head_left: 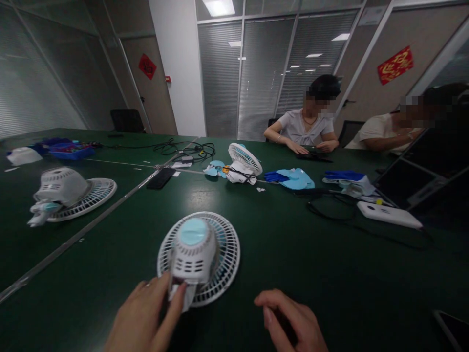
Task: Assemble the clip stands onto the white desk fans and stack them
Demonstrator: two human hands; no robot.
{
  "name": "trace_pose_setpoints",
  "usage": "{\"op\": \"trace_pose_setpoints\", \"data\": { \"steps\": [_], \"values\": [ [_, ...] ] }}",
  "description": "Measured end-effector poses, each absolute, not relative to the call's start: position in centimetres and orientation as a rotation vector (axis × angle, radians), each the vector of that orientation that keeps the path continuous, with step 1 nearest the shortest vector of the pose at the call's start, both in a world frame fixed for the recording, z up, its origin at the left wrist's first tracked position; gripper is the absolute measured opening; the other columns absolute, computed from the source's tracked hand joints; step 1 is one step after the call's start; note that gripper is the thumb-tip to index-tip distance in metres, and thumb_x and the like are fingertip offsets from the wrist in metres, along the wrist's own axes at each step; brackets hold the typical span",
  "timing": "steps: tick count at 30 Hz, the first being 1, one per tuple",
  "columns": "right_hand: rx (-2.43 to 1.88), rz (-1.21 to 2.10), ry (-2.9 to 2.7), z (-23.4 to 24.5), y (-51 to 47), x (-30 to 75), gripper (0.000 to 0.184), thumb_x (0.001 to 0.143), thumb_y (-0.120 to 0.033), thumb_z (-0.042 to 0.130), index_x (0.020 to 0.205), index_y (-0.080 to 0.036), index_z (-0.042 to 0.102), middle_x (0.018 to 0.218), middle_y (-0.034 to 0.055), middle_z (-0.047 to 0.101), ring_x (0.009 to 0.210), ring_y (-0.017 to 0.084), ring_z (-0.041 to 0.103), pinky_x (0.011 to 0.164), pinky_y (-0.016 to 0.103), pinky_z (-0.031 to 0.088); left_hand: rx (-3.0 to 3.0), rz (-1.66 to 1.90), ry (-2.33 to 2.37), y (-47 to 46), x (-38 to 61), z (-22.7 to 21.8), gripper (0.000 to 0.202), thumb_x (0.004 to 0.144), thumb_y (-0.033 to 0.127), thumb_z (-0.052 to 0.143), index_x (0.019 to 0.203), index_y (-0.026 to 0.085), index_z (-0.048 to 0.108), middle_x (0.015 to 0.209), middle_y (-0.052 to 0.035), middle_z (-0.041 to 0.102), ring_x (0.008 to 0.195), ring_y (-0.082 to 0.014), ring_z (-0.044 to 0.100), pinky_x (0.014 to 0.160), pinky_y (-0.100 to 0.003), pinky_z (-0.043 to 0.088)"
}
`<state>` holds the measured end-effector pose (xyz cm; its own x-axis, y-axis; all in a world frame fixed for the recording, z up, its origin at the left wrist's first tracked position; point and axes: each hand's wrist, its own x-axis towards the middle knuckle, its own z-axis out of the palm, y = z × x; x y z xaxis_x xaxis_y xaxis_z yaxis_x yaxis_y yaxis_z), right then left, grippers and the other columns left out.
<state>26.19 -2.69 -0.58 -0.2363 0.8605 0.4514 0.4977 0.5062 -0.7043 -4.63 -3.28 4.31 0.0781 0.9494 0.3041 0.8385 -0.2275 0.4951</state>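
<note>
A white fan (pixel 192 254) with a pale blue cap lies grille-down on the green table in front of me. My left hand (pixel 148 305) is closed on the white part at its near end, thumb on one side and fingers on the other. That gripped part is blurred and partly covered by my fingers. To the right of the fan, apart from it, my right hand (pixel 289 320) hovers over the table. Its fingers are loosely curled, the thumb sits below the index finger, and no object shows in them.
Another fan (pixel 62 190) lies at left, and a third fan (pixel 244 164) sits farther back beside blue fan blades (pixel 296 179). A phone (pixel 161 178), cables (pixel 190 149), a blue tray (pixel 71 150) and a white power bank (pixel 388 215) are about. Two people sit across the table.
</note>
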Motion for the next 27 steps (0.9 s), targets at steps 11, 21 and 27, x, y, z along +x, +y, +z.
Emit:
{"op": "trace_pose_setpoints", "data": {
  "steps": [11,21,27],
  "values": [
    [-1.099,0.393,-1.885,0.7,-2.0,26.7,0.019,0.097,-0.011,0.052,0.107,-0.025,0.059,0.094,0.0028,0.067,0.069,0.014,0.066,0.057,0.02,0.051,1.861,0.675,1.286,0.9,3.9,3.8,0.042,0.109,0.05,0.035,0.094,0.022,0.061,0.09,-0.0047,0.069,0.083,-0.0224,0.062,0.078,-0.036,0.048],
    [-0.991,0.341,-1.944,0.6,-2.8,25.8,0.026,0.094,-0.007,0.047,0.103,-0.025,0.063,0.085,0.0015,0.07,0.073,0.016,0.072,0.065,0.023,0.053,2.054,0.731,1.204,-0.4,-0.1,1.5,0.055,0.092,0.008,0.046,0.142,0.03,0.052,0.134,-0.0095,0.065,0.126,-0.0278,0.057,0.107,-0.046,0.055],
    [-1.084,0.403,-1.988,0.2,-3.2,26.1,0.023,0.096,-0.011,0.049,0.104,-0.025,0.066,0.089,0.0034,0.072,0.076,0.017,0.073,0.066,0.024,0.054,2.04,1.203,1.227,0.5,-3.0,1.7,0.049,0.107,0.013,0.024,0.124,0.028,0.068,0.132,-0.0093,0.068,0.123,-0.0221,0.063,0.103,-0.04,0.053]
  ]
}}
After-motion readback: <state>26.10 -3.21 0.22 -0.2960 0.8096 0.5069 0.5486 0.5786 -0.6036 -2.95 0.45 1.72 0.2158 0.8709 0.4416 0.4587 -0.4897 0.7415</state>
